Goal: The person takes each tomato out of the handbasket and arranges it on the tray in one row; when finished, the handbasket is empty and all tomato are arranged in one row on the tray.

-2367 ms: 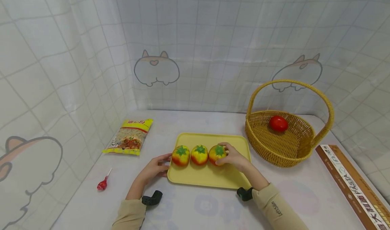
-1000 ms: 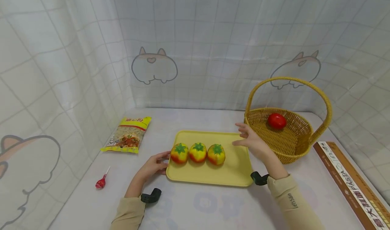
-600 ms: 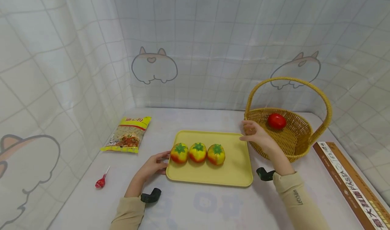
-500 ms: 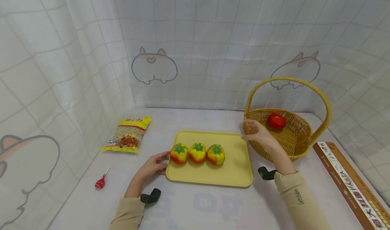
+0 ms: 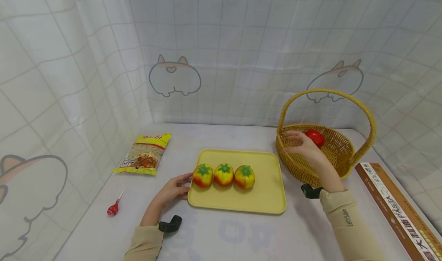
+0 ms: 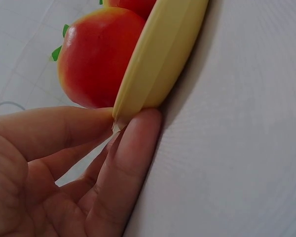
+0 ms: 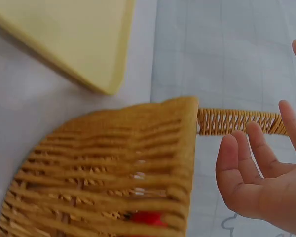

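My left hand (image 5: pixel 171 190) pinches the left edge of a yellow tray (image 5: pixel 264 199); in the left wrist view, finger and thumb meet at its rim. A row of three red-and-yellow fruits with green leafy tops, the left one (image 5: pixel 202 175), the middle one (image 5: pixel 223 175) and the right one (image 5: pixel 244 177), sits on the tray. My right hand (image 5: pixel 305 147) is over the left side of a wicker basket (image 5: pixel 293 168), fingers spread and holding nothing. A glossy red fruit (image 5: pixel 315 138) lies inside the basket, just beyond that hand.
The basket's tall handle (image 5: pixel 324 91) arches above it. A yellow-ended food bag (image 5: pixel 145 155) lies at back left, with a red lollipop (image 5: pixel 113 208) nearer the front. A long pasta box (image 5: pixel 397 211) runs along the right side. Cloth walls enclose the table.
My right hand has let go of the right-hand fruit on the tray and moved rightward over the basket. My left hand stays at the tray's edge.
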The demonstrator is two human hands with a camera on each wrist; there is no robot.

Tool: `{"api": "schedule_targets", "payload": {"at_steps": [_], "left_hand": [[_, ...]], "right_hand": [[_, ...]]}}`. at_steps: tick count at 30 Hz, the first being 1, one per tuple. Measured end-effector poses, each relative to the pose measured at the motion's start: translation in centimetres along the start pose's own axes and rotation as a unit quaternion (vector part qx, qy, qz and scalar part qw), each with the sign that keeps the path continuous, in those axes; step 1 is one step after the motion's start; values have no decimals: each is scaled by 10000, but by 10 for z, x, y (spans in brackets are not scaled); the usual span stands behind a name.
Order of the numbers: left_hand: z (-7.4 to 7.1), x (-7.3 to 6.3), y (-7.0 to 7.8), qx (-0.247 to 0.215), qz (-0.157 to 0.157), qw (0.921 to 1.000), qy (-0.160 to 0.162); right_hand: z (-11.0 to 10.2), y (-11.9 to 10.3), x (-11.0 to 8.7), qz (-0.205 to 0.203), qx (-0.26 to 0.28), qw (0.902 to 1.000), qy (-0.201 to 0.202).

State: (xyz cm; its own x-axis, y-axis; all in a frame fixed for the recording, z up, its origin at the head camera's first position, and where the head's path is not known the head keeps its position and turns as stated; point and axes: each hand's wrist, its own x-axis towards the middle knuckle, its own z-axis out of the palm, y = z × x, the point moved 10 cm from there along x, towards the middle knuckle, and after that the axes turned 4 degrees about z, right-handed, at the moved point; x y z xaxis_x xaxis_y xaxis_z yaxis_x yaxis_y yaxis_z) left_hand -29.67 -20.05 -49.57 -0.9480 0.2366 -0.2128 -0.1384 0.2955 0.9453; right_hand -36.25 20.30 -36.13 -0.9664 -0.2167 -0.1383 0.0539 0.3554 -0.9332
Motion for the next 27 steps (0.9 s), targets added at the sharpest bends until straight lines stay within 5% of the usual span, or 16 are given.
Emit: {"api": "schedule_targets", "payload": {"at_steps": [27], "left_hand": [[1, 2, -2, -182, 211, 9995, -143]], "right_hand": [[-67, 7, 19, 208, 23, 9978, 624]]}}
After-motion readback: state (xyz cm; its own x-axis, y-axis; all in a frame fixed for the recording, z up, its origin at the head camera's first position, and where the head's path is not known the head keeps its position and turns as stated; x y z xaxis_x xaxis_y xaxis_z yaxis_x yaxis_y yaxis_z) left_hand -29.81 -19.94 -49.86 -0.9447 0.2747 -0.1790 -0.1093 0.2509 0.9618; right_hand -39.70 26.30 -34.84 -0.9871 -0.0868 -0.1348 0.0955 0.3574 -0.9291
